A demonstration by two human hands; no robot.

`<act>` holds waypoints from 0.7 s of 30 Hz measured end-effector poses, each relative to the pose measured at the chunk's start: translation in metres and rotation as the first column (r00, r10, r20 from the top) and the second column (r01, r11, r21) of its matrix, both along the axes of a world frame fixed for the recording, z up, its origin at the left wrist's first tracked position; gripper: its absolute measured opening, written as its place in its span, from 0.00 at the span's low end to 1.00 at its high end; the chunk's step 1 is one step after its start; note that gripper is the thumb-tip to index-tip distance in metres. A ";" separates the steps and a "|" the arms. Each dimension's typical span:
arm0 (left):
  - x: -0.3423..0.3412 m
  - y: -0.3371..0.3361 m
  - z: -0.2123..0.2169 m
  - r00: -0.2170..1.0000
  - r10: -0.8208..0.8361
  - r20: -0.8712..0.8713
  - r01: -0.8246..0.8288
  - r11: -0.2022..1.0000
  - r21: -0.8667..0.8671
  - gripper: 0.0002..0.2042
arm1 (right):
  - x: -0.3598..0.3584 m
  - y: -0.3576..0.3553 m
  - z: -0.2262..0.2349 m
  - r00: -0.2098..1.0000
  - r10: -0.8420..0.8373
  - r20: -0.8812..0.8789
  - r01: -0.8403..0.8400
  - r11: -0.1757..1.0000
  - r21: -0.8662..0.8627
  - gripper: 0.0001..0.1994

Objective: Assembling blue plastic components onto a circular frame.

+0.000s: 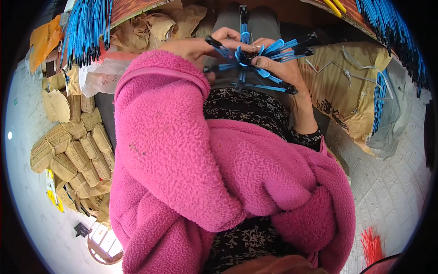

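Note:
A spoked frame [245, 60], with blue arms and black end pieces spread around a dark hub, is held over my lap. It looks like an umbrella frame, but I cannot be sure. My right hand [284, 71] is closed around its right side, thumb pressed beside the hub. From the left comes my left hand [207, 47], fingers bent and index finger stretched to the hub. A thin metal wire [255, 47] shows at that fingertip. The blue arms hide part of my left fingers, so their exact grip on the wire is unclear.
Bundles of blue rods with black ends [86, 34] hang over the table edge at left, with more blue rods [388, 27] at right. Brown paper-wrapped packs [80, 150] are stacked at left. A brown sack [340, 80] with bent wire lies at right; red strands [372, 242] lie lower right.

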State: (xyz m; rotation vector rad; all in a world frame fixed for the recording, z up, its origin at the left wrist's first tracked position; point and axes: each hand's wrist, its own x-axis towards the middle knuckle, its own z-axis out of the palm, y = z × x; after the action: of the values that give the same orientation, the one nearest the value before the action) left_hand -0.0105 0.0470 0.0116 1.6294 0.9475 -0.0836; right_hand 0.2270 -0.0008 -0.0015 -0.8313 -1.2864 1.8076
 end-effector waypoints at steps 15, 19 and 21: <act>-0.001 -0.001 0.060 0.892 0.208 0.401 -0.116 0.963 -0.243 0.14 | 0.000 0.010 0.022 0.988 0.105 -0.113 -0.096 0.992 0.087 0.10; -0.004 -0.019 0.053 0.845 0.380 0.377 -0.216 0.886 -0.410 0.12 | -0.001 0.005 0.020 0.982 0.152 -0.109 -0.152 0.988 0.007 0.09; -0.003 -0.028 0.057 0.804 0.529 0.272 -0.312 0.764 -0.565 0.10 | -0.005 0.001 0.019 0.982 0.157 -0.102 -0.155 0.988 0.025 0.09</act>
State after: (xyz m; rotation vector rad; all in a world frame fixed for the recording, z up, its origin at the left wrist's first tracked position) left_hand -0.0135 0.0192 0.0687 0.8628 0.8514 0.3145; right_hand 0.2217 0.0001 0.0178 -0.6336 -1.3282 1.9332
